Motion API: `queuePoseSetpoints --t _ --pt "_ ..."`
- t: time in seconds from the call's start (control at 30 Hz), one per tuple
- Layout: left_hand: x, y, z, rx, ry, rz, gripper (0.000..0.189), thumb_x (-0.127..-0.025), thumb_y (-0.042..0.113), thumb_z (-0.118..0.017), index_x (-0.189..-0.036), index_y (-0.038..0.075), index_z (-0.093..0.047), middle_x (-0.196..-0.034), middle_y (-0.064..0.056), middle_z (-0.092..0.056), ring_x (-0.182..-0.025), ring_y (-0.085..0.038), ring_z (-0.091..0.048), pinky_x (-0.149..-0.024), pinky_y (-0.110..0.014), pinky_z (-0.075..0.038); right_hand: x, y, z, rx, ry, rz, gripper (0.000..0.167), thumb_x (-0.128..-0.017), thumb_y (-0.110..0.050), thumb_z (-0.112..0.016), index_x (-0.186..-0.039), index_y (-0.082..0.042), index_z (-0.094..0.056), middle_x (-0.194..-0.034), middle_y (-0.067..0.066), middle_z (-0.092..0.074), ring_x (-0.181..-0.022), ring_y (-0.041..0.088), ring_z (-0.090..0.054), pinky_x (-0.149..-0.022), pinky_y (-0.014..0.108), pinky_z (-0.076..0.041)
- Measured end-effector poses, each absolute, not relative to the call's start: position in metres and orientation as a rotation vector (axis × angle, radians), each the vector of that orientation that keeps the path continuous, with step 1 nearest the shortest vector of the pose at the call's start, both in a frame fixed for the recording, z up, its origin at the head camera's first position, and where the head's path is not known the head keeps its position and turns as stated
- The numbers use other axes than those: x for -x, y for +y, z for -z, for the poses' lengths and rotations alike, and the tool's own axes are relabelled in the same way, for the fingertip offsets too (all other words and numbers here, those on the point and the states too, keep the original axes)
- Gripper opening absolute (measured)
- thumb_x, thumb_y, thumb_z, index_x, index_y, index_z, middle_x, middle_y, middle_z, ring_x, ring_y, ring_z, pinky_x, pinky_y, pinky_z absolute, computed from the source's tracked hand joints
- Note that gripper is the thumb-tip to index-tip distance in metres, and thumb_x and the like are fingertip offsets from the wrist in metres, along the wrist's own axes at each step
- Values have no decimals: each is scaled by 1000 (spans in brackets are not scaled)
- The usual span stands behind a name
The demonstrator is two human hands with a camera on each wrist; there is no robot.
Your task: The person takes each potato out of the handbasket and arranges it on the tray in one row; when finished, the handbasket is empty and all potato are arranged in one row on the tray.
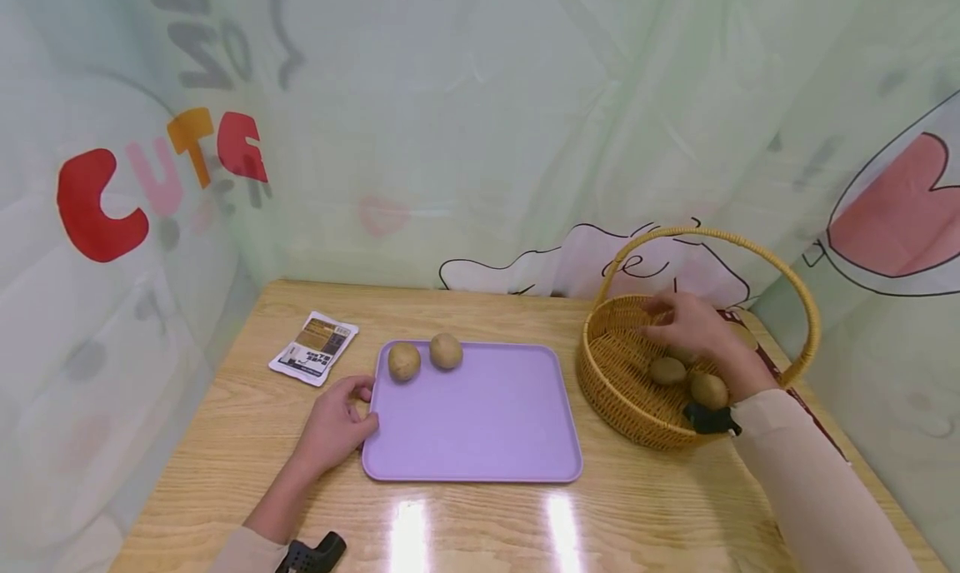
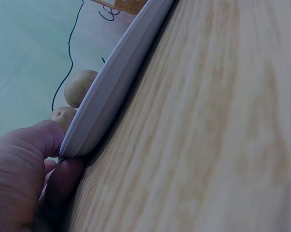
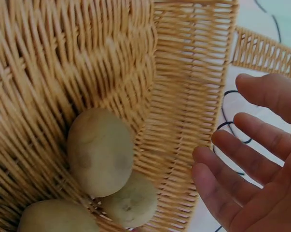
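A purple tray (image 1: 480, 423) lies on the table with two potatoes, one potato (image 1: 404, 361) at its far left corner and another potato (image 1: 446, 351) beside it. My left hand (image 1: 337, 423) pinches the tray's left rim; the left wrist view has the thumb above the edge and fingers beneath. Over the wicker basket (image 1: 611, 381) at the right, my right hand (image 1: 693, 327) hovers, palm bare and fingers loosely bent. Several potatoes sit inside the basket, among them a potato (image 3: 101, 152) and a smaller potato (image 3: 131, 198) close together in the right wrist view.
A printed packet (image 1: 315, 348) lies left of the tray, near the back of the wooden table (image 1: 480, 523). The basket's tall arched handle (image 1: 795, 281) rises around my right forearm. A pale printed curtain (image 1: 450, 140) hangs behind and at the sides.
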State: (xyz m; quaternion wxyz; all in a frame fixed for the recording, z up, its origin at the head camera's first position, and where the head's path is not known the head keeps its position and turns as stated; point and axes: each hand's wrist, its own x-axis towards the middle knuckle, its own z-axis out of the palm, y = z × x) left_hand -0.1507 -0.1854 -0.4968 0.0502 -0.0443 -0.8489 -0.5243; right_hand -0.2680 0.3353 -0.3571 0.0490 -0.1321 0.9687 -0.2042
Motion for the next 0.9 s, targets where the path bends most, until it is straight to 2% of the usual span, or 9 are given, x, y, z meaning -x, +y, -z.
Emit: queuePoseSetpoints --t 0.17,0.33,0.57,0.77,0.9 --pt "150 -186 497 137 -2592 1581 52 -72 -3 -71 -123 0 -59 -97 -8 -60 -53 -14 -52 -43 -25 -45 271 342 365 404 2930 581 49 -88 -28 -70 -126 2 -58 -123 25 -58 -112 41 -54 -90 57 -46" --pt "150 -186 498 124 -2613 1568 52 -73 -1 -72 -123 2 -59 -98 -6 -59 -54 -13 -52 -43 -26 -46 270 347 372 409 2871 552 53 -82 -25 -76 -124 4 -60 -120 24 -61 -106 36 -57 -85 52 -49" --pt "149 -187 498 125 -2609 1563 52 -73 -1 -72 -123 1 -59 -98 -7 -59 -53 -14 -52 -43 -26 -46 269 350 375 383 2770 540 53 -80 -23 -78 -122 4 -61 -118 21 -62 -103 33 -57 -87 53 -48" --pt "151 -187 498 128 -2617 1563 52 -73 0 -72 -124 2 -59 -98 -7 -59 -54 -14 -52 -44 -26 -46 271 352 377 338 2694 493 55 -75 -30 -82 -120 -3 -64 -112 15 -62 -94 27 -53 -78 40 -49" --pt "152 -187 498 135 -2614 1563 52 -73 0 -72 -124 2 -59 -98 -7 -59 -54 -14 -52 -44 -26 -46 274 353 384 387 2671 445 44 -78 -26 -79 -114 -4 -66 -105 10 -63 -89 24 -54 -73 36 -48"
